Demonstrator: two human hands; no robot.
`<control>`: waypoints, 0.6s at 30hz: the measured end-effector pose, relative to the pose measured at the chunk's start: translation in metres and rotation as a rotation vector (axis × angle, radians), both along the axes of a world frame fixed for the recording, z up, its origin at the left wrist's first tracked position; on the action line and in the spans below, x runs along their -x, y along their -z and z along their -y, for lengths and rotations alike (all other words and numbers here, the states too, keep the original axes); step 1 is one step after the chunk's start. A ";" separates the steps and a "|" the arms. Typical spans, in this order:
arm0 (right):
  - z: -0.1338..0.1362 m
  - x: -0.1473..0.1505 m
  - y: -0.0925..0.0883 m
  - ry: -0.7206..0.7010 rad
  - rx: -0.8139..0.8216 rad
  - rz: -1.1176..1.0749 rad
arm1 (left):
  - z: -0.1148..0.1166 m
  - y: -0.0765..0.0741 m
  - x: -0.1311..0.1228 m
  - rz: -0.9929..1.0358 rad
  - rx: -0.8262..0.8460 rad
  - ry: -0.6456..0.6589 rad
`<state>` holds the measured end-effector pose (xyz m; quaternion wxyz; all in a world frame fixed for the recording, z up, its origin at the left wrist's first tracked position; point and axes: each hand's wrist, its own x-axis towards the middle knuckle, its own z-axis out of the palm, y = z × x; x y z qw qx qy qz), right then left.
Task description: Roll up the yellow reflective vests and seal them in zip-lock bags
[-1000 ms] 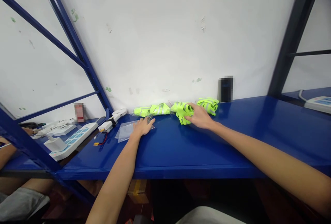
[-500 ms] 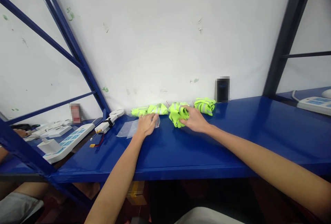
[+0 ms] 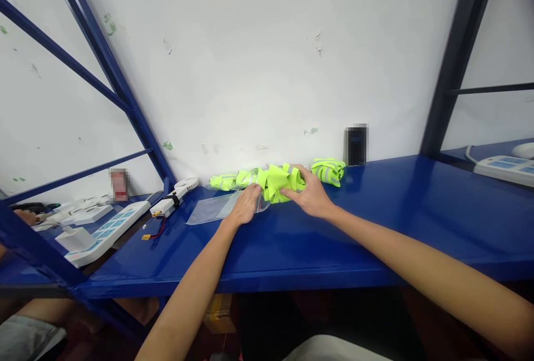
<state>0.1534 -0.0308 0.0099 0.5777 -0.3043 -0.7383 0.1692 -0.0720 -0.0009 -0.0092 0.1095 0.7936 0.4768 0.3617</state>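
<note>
Right hand (image 3: 312,194) and one fluorescent yellow-green fabric bundle with pale grey reflective bands (image 3: 276,184): both shifted leftward over the last second, closing the space to the left hand (image 3: 246,205), which has edged right together with a flat, clear plastic bag (image 3: 208,209). Bundle and bag mouth now lie side by side, the bag spread wider to the left; in judgement, fabric and bag are in hand together, with the bundle apparently outside the plastic. Bundle's place: near the back of the glossy blue table (image 3: 317,250), in front of the white wall (image 3: 258,72), between two like bundles on the left (image 3: 223,182) and a single folded one on the right (image 3: 328,171). Right hand: palm inward, thumb in front and fingers behind, clamped on the bundle's right side, forearm slanting in from the lower right. Left hand: back upward, fingers close together over the bag, tips at the bundle's left edge; whether it pinches the plastic, cannot tell. Hands apart, the bundle between them.
</note>
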 end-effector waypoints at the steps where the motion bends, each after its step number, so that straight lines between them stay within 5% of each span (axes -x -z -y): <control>1: -0.001 0.000 0.000 0.007 0.014 -0.016 | 0.000 0.001 -0.001 0.013 -0.003 0.019; 10: 0.003 -0.005 0.004 -0.049 -0.075 0.154 | -0.004 -0.004 -0.005 0.260 0.091 0.082; 18: 0.011 0.002 0.015 -0.275 -0.150 0.360 | 0.003 -0.003 -0.005 0.276 0.292 0.188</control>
